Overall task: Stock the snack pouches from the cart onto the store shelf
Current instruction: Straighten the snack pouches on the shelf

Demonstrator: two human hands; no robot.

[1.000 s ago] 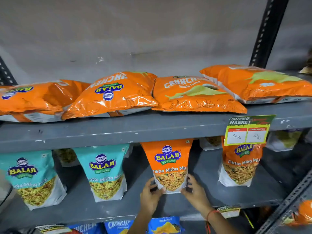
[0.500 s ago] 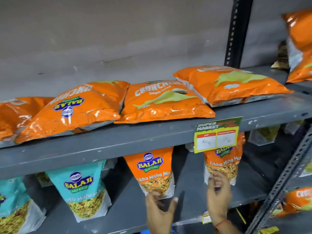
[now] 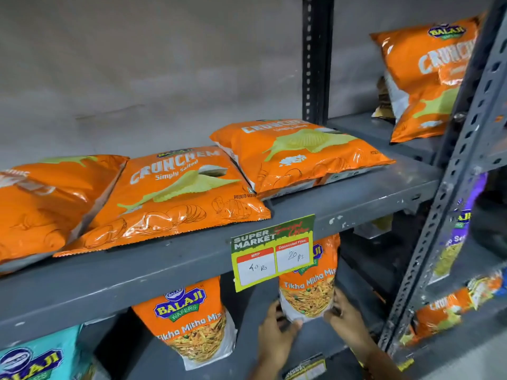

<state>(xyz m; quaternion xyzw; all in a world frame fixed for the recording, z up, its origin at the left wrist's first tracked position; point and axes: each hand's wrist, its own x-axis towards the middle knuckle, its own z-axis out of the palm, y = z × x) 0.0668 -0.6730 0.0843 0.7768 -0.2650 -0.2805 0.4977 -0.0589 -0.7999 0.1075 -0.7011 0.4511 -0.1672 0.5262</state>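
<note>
Both hands on the right-hand Tikha Mitha Mix pouch [image 3: 308, 293], lower shelf [image 3: 354, 286], just left of the perforated grey upright [image 3: 450, 204]. My left hand [image 3: 275, 334] cups the pouch's lower left corner, fingers curled loosely against the side, not clamped. My right hand [image 3: 347, 319] presses the lower right edge, fingers flat along the side panel. Pouch is sandwiched between the two palms, standing upright, base at shelf level; can't tell if it's fully seated.

Pouch: glossy film, orange top with blue Balaji logo, clear window low down showing yellow-brown mix, white gusset at the base. Its upper part is hidden behind the green-yellow price tag [image 3: 273, 252] hanging off the upper shelf [image 3: 164, 267] edge.

A second, matching pouch [image 3: 189, 322] stands to the left, well apart, untouched. A teal Balaji pouch [image 3: 33, 357] sits at bottom left, cut off by the frame.

Upper shelf is painted grey steel, chipped at the front lip. Puffy orange Crunchem Simply Salted bags [image 3: 175, 196] lie flat on it, overlapping slightly at the edges. One more Crunchem bag [image 3: 428, 78] leans upright in the next bay.
</note>
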